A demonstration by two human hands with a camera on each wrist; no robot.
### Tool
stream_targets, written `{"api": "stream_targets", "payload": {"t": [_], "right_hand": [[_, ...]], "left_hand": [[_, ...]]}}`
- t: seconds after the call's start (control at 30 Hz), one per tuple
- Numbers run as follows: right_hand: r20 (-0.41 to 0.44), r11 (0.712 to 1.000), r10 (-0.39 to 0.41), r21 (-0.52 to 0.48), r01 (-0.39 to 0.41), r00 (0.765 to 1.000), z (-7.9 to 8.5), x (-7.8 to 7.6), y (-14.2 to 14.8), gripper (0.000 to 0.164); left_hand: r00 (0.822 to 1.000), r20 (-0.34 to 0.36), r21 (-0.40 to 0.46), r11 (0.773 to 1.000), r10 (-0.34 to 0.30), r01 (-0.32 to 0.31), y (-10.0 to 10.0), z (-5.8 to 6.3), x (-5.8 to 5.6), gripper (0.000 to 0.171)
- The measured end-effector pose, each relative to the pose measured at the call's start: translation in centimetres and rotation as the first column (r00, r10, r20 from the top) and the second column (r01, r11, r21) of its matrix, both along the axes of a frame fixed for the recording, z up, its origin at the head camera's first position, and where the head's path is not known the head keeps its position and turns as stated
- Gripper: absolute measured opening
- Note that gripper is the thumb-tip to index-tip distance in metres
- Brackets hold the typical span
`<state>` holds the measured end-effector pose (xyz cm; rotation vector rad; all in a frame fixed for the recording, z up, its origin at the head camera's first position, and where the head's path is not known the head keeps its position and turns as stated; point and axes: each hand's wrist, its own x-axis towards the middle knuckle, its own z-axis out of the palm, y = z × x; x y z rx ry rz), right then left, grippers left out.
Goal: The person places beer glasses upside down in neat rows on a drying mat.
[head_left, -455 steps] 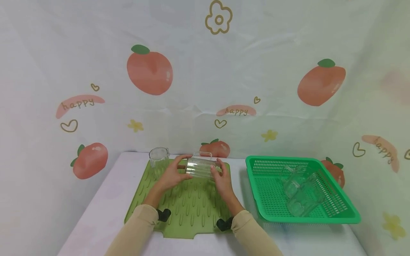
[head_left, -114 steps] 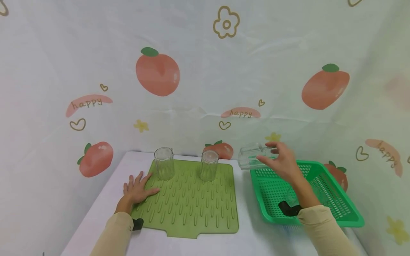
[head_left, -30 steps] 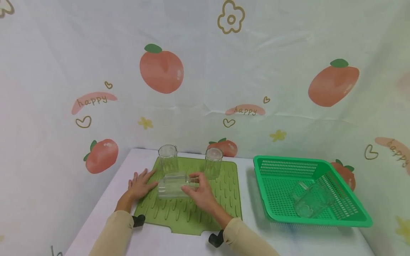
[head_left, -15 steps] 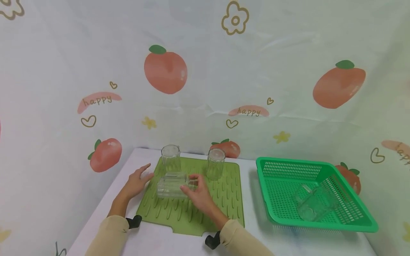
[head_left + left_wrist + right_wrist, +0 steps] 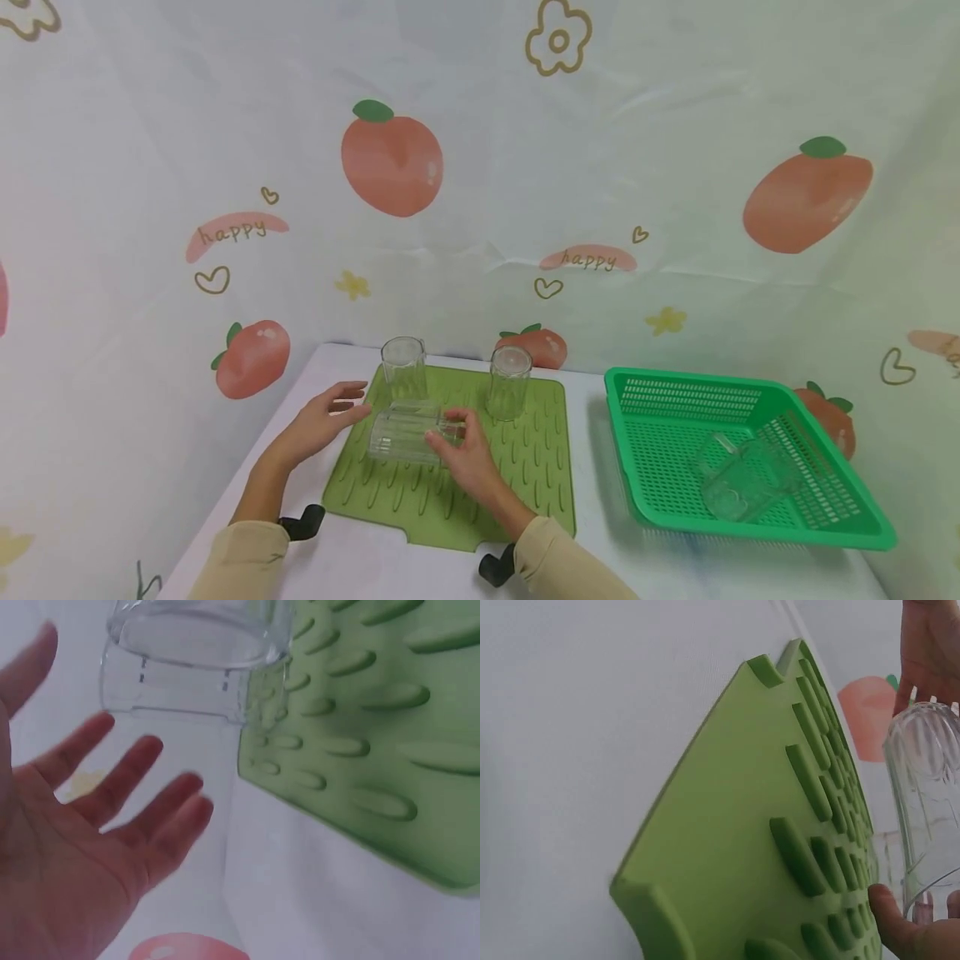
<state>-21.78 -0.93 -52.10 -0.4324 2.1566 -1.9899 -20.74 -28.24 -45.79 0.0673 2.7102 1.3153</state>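
Four clear glass mugs are showing: the right hand (image 5: 471, 457) is gripping one end of the held mug (image 5: 405, 435), which is lying sideways above one green mat (image 5: 525, 500) studded with raised oval ridges; a far-left mug (image 5: 405, 372) and a far-right mug (image 5: 510, 385) are standing upright on that mat; a fourth mug (image 5: 738, 487) is lying tilted inside one perforated green basket (image 5: 637, 500). The left hand (image 5: 318, 423) is hovering nearby, released, fingers spreading loosely.
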Motion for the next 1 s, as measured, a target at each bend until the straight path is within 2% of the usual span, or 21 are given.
{"api": "stream_targets", "payload": {"t": [0.13,0.37,0.47,0.6,0.7,0.8,0.9,0.97,1.0], "right_hand": [[0.022,0.999,-0.006,-0.033,0.007,1.0,0.0,0.0,-0.2,0.05],[0.037,0.998,0.005,-0.062,-0.002,0.999,-0.2,0.0,-0.6,0.046],[0.05,0.996,0.017,-0.092,-0.012,0.999,-0.5,0.1,-0.7,0.044],[0.064,0.995,0.02,-0.102,-0.013,0.998,-0.7,0.2,-0.8,0.046],[0.055,0.998,0.006,-0.063,-0.002,0.998,-0.7,0.3,-0.8,0.049],[0.004,1.0,-0.016,-0.011,0.016,1.0,-0.7,0.5,-0.9,0.049],[-0.103,0.998,-0.046,0.042,0.05,0.994,-0.6,0.9,-0.9,0.05],[-0.236,0.993,-0.065,0.08,0.086,0.97,-0.6,1.1,-0.9,0.052],[-0.331,0.989,-0.07,0.101,0.109,0.941,-0.6,1.1,-0.8,0.053]], "left_hand": [[0.996,-0.028,0.063,0.994,-0.086,0.088,0.5,0.0,0.1,0.072],[0.982,0.004,0.204,0.961,-0.191,0.186,0.7,-0.6,0.1,0.07],[0.978,0.021,0.255,0.947,-0.206,0.194,0.8,-0.8,0.1,0.068],[0.979,0.044,0.264,0.948,-0.198,0.18,0.9,-0.8,0.3,0.069],[0.98,0.052,0.255,0.951,-0.192,0.173,0.9,-0.8,0.4,0.07],[0.98,0.044,0.251,0.952,-0.194,0.178,0.8,-0.6,0.4,0.066],[0.981,0.028,0.23,0.956,-0.194,0.183,0.8,-0.3,0.4,0.059],[0.982,0.02,0.195,0.964,-0.188,0.18,0.8,0.0,0.4,0.055],[0.983,0.02,0.178,0.968,-0.184,0.177,0.8,0.2,0.4,0.053]]}}
